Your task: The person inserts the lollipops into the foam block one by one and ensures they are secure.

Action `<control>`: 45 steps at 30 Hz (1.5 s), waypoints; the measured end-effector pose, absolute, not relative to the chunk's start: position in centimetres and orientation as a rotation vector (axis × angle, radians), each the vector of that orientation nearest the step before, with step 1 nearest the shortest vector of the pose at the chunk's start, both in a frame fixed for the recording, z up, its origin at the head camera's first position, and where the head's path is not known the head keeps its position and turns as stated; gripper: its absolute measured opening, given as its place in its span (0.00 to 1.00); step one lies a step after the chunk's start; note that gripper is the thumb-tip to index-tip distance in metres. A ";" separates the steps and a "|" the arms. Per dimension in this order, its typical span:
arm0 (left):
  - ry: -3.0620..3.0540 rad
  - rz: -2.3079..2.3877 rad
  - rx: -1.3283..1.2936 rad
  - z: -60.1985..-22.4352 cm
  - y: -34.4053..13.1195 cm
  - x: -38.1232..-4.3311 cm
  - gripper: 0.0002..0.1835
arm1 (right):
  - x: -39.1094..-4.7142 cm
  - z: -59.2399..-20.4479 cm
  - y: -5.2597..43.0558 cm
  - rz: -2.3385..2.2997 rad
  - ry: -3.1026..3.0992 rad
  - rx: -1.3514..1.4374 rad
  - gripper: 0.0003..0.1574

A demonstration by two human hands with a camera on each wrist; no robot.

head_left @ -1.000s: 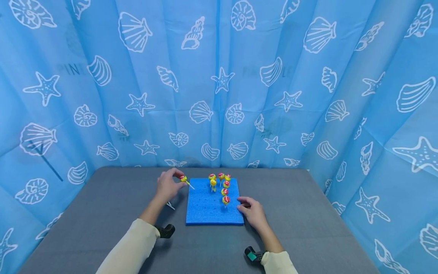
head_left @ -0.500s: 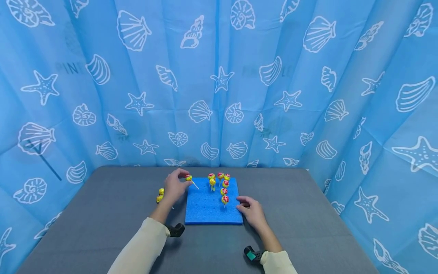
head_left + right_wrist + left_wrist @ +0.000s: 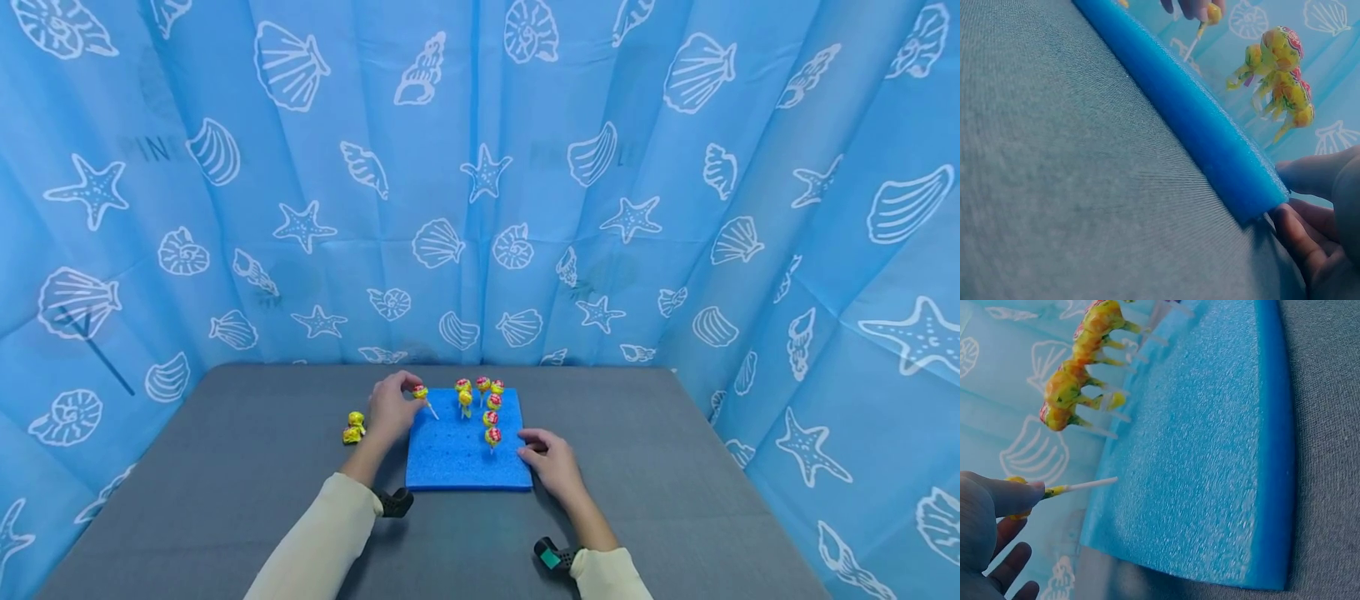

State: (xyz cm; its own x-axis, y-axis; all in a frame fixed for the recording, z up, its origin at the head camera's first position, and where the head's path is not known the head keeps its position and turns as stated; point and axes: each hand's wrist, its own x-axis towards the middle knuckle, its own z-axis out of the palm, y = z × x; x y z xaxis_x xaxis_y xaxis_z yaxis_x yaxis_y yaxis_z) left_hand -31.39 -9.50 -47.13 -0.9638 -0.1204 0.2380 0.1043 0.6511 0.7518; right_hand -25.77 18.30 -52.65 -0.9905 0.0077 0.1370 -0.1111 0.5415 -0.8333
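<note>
My left hand (image 3: 392,408) pinches a yellow-and-red wrapped lollipop (image 3: 420,392) above the back left corner of a square blue foam board (image 3: 450,467). In the left wrist view, thumb and finger hold the candy end of this lollipop (image 3: 1054,491), its white stick pointing at the board; whether the tip touches the foam is unclear. Several lollipops (image 3: 492,436) stand in the foam, in a line down the right side and along the back. At the board's right edge, my right hand (image 3: 555,462) grips the foam, thumb near the top surface and fingers at its side and underneath.
Two yellow-wrapped lollipops (image 3: 352,429) lie on the grey table (image 3: 645,483) left of the board, beside my left forearm. A blue curtain with white shells (image 3: 480,208) hangs behind the table and along its sides. Both wrists wear black devices (image 3: 551,554).
My left hand has moved right with the lollipop, from beside the board to over its back left corner, and the stick has tipped steeper. The right hand stays at the board's edge.
</note>
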 end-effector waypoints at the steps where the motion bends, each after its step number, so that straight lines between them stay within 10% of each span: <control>1: -2.607 -1.205 0.006 -47.1 -9.4 -31.4 0.13 | -25.8 -52.6 18.3 1.448 -2.645 0.087 0.16; 45: -2.539 -1.289 -0.192 -48.5 -8.9 -30.4 0.20 | -25.9 -52.9 18.5 1.453 -2.625 0.115 0.15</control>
